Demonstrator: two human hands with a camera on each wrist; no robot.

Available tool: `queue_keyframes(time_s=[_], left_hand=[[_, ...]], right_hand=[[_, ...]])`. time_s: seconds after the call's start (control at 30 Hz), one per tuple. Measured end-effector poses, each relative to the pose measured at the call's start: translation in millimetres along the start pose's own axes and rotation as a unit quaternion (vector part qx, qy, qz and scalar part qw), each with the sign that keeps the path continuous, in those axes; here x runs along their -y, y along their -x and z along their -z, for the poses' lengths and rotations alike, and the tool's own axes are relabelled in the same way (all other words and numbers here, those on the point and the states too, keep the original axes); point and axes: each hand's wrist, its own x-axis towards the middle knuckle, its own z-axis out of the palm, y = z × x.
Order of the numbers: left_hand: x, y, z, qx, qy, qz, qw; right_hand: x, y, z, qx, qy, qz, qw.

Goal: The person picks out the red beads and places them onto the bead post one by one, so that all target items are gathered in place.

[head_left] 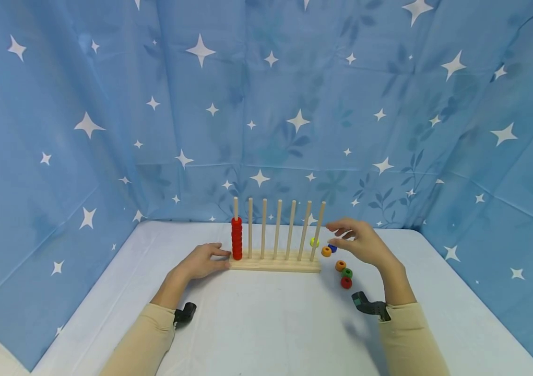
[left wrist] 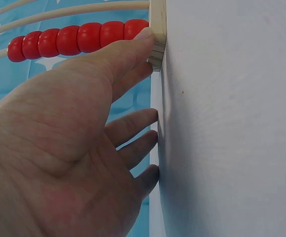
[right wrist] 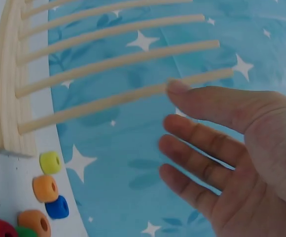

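A wooden bead rack has a pale base (head_left: pixel 273 266) and a row of upright pegs. Its leftmost peg carries a stack of red beads (head_left: pixel 236 239); the other pegs are bare. My left hand (head_left: pixel 200 262) rests at the base's left end, thumb and index fingertips against it and the other fingers on the table, as the left wrist view shows. Beside the upper part of the rightmost peg (right wrist: pixel 123 100) is my right hand (head_left: pixel 362 244), raised, fingers relaxed and apart from the thumb. No bead shows between them. The right index finger is mostly hidden behind the thumb.
Loose beads lie right of the rack: yellow (right wrist: pixel 50 162), orange (right wrist: pixel 45 188), blue (right wrist: pixel 57 207), a second orange (head_left: pixel 340 265), green (head_left: pixel 347 273) and red (head_left: pixel 346 282). A blue star-patterned curtain (head_left: pixel 266 94) hangs behind the white table (head_left: pixel 266 324).
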Motion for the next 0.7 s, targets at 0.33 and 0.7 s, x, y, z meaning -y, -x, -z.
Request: queue_keyframes(time_s=[0.33,0.7], left_hand=[[-1.6,1.1,0.8,0.003,0.012,0.004,0.9999],[-1.7,1.1,1.0,0.001,0.007,0.005,1.0]], right_hand=[[-18,6,4,0.076,-0.019,-0.074,0.994],[-29,10,6,0.115,-0.04,-0.091,0.988]])
